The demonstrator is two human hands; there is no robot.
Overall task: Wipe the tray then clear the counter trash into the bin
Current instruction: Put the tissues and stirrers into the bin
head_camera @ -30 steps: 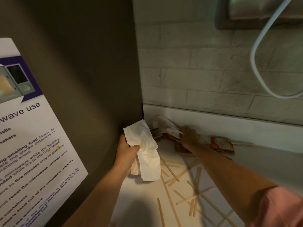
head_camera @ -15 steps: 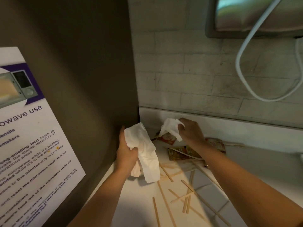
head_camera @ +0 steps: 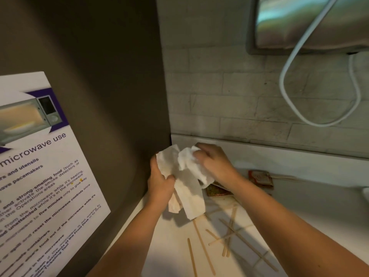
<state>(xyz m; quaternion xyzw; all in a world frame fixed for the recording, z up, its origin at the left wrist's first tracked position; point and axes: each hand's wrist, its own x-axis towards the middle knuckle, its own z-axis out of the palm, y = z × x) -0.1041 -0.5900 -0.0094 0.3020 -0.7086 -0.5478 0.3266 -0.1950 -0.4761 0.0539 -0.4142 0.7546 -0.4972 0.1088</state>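
My left hand (head_camera: 159,181) grips a white paper towel (head_camera: 189,198) that hangs down over the white counter (head_camera: 311,214) in the corner. My right hand (head_camera: 214,161) holds a crumpled white napkin (head_camera: 187,159) and presses it against the top of the towel. Reddish-brown sauce packets (head_camera: 260,178) lie on the counter just behind and right of my hands, one partly hidden under my right wrist. Several wooden stir sticks (head_camera: 229,238) lie scattered on the counter in front of my hands. No tray or bin is in view.
A dark panel (head_camera: 99,96) with a microwave-use poster (head_camera: 40,176) stands close on the left. A tiled wall (head_camera: 239,96) rises behind, with a looping white cable (head_camera: 287,80) and a steel appliance (head_camera: 299,23) above right.
My right hand lifted the crumpled napkin off the counter corner and carried it left to the towel in my left hand. The sauce packets stayed on the counter.
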